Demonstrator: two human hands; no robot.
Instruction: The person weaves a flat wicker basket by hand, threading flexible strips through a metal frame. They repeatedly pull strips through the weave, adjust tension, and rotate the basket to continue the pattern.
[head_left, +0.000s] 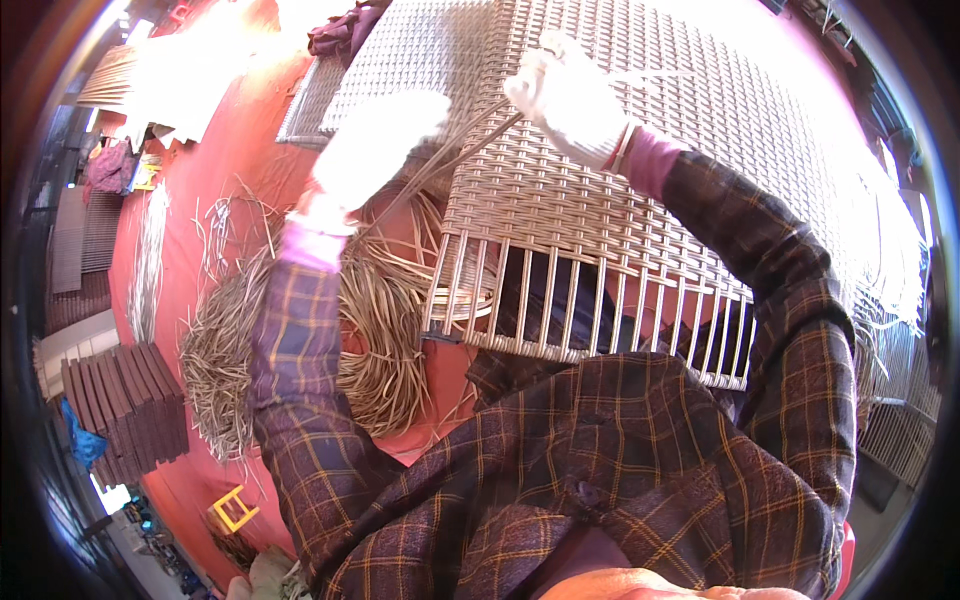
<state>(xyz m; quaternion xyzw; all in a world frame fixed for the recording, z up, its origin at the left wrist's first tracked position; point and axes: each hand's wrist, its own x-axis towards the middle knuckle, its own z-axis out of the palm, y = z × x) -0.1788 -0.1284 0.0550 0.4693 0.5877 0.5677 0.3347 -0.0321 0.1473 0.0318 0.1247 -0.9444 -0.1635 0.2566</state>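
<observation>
Head view: we saw the right hand curled closed on a strand at the woven panel, upper centre; glare whitened the left hand, grip indeterminable.

The person's right hand, gloved in white, has its fingers curled in and aimed up and to the left. Below and to the right of them sits the right wrist, in line with the forearm. Farther out that way, the right arm bends well at the elbow. The left hand, also white, lies left of those fingers and a little lower, well apart; glare hides its grip. Below it, the left wrist tilts rightward atop the upright left forearm.
</observation>
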